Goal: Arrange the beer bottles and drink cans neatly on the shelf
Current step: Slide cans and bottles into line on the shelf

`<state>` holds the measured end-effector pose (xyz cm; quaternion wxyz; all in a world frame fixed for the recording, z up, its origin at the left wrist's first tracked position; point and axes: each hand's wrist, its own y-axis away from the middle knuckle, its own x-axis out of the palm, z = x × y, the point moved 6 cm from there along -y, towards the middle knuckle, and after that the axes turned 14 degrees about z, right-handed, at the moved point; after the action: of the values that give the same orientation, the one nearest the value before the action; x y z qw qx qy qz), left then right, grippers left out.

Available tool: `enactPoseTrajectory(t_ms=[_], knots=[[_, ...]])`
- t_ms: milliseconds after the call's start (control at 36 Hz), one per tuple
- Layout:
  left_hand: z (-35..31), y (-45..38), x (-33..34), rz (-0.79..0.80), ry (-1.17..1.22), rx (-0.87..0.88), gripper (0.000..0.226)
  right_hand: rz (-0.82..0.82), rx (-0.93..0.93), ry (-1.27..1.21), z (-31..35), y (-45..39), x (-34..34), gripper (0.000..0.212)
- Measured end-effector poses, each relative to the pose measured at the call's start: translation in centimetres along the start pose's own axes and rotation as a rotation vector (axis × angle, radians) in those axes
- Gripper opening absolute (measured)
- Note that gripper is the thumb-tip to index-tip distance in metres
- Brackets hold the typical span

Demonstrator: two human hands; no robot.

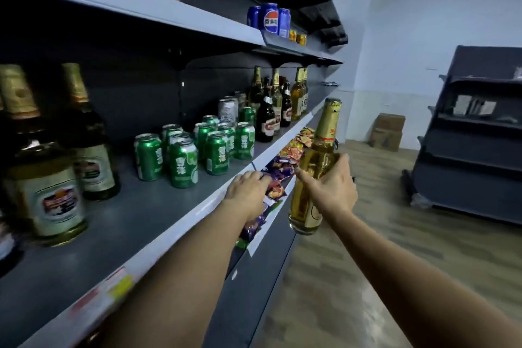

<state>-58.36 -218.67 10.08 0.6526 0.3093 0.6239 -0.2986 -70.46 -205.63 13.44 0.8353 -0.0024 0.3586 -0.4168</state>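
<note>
Grey shelf [158, 223] is carrying large bottles [50, 178] at near left, green cans [183, 161] mid-shelf and dark bottles [271, 110] further along — blue cans [269, 18] are standing on the tier above. Right hand [329, 186] is gripping an amber beer bottle [313, 167], upright, off the shelf front; left hand [247, 188] is resting on the shelf lip — fingers bent over it, holding nothing.

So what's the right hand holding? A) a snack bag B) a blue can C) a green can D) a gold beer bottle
D: the right hand has its grip around a gold beer bottle, held out in front of the shelf.
</note>
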Motion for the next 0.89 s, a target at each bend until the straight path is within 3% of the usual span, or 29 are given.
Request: enactPoseTrajectory(t_ms=[250,472,750,889], knots=[[0.5,-15.5,-4.7,-0.098,0.006,-0.211,0.064,0.078,-0.129,-0.044,-3.0,-18.0,0.8,0.068],[5.7,-22.5,-7.1,-0.168,-0.005,-0.452,0.069,0.164,-0.265,-0.169,-0.9,-29.1,5.6,0.075],[12.1,-27.6,-6.4,0.125,-0.008,-0.587,0.104,0.309,-0.365,-0.274,3.7,-36.1,13.0,0.072],[12.9,-28.0,-6.0,0.157,0.055,-0.619,0.105,0.404,-0.436,-0.249,5.2,-37.6,16.2,0.068]])
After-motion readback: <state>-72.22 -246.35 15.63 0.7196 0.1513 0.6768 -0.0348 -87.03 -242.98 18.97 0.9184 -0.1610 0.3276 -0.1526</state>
